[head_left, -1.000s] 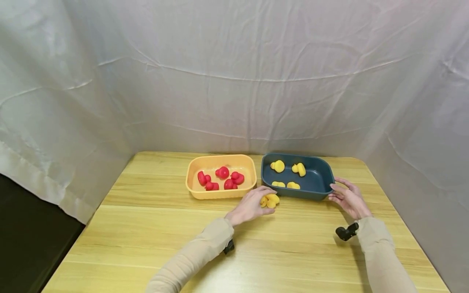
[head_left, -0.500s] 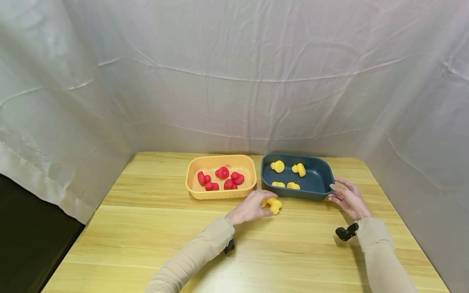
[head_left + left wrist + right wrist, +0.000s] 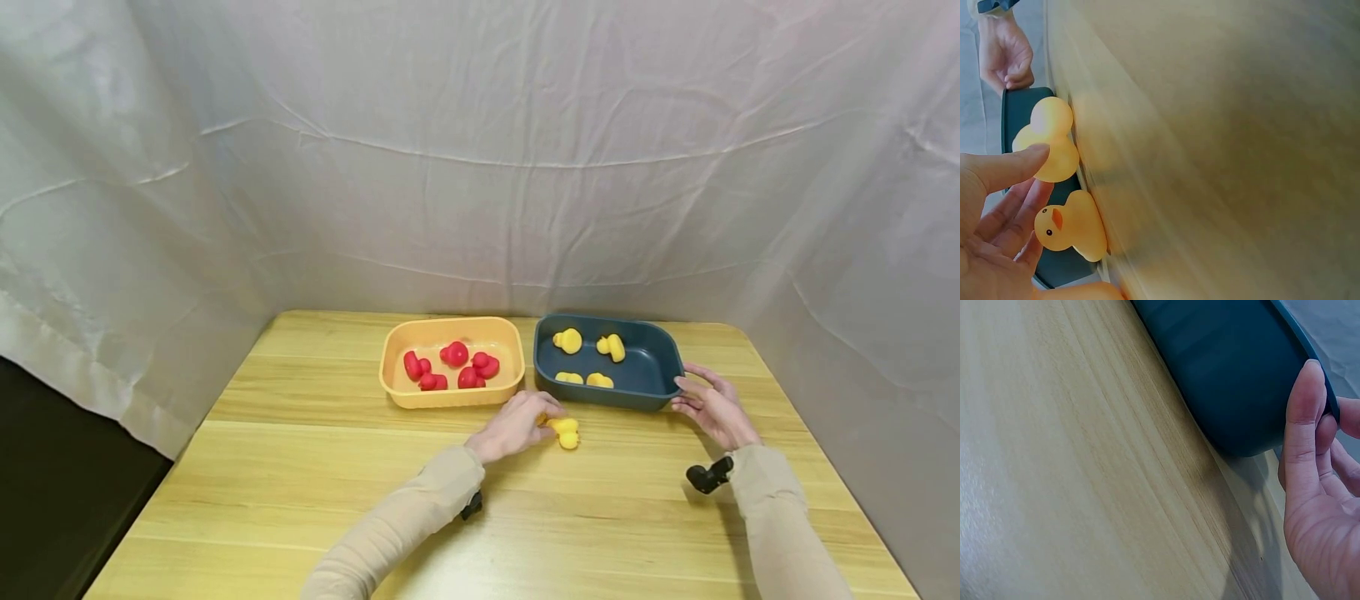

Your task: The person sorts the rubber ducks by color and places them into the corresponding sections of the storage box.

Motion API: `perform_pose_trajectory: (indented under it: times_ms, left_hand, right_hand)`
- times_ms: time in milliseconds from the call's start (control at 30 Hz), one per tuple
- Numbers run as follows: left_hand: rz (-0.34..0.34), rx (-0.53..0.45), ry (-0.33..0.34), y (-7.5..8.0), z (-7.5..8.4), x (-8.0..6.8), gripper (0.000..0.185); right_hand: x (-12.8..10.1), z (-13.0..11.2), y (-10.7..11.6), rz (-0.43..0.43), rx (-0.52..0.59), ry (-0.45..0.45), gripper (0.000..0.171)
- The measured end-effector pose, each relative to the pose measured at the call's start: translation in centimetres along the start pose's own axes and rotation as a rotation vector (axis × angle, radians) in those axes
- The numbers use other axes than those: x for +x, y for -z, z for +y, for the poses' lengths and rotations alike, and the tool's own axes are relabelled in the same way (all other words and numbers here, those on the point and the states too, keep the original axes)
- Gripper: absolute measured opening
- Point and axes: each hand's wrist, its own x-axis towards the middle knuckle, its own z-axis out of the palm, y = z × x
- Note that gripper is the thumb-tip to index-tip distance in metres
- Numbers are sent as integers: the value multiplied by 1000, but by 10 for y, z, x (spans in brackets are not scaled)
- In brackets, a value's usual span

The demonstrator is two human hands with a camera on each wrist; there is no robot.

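Observation:
My left hand (image 3: 516, 427) is low over the table, just in front of the gap between two bins. Its thumb and fingers pinch a yellow toy duck (image 3: 1054, 140); in the head view this duck (image 3: 567, 435) pokes out past the fingertips. A second yellow duck (image 3: 1075, 226), its face toward the left wrist camera, sits right beside the fingers and is mostly covered by the hand from above. At the right, my right hand (image 3: 716, 408) grips the corner of the dark blue bin (image 3: 652, 400), thumb (image 3: 1305, 425) outside the rim and fingers behind it.
Several yellow ducks (image 3: 567, 341) lie inside the dark blue bin. To its left stands a light orange bin (image 3: 450, 398) with several red ducks (image 3: 454, 354). Both bins are near the back edge of the wooden table (image 3: 300, 467), before a grey-white curtain (image 3: 480, 208).
The duck in my left hand has shifted a little right and toward me, turning so it sticks out past the fingertips. My right hand and the bins look unmoved.

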Motion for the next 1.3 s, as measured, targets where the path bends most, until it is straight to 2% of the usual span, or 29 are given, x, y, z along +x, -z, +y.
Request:
perform_pose_trajectory:
  times_ms: [333, 733, 933, 1167, 1300]
  left_hand:
    - [22, -8, 2, -4, -3, 0, 29]
    - [70, -88, 6, -7, -3, -1, 25]
    - [120, -109, 10, -5, -2, -1, 30]
    - [142, -189, 41, 1, 2, -1, 34]
    - [155, -246, 24, 1, 3, -1, 35]
  right_hand:
    - [0, -1, -1, 3, 20, -1, 25]
    - [-1, 0, 0, -14, 22, 11, 26]
    - [-1, -1, -1, -1, 6, 6, 26]
    - [-1, -1, -1, -12, 26, 10, 25]
    - [-1, -1, -1, -17, 35, 13, 25]
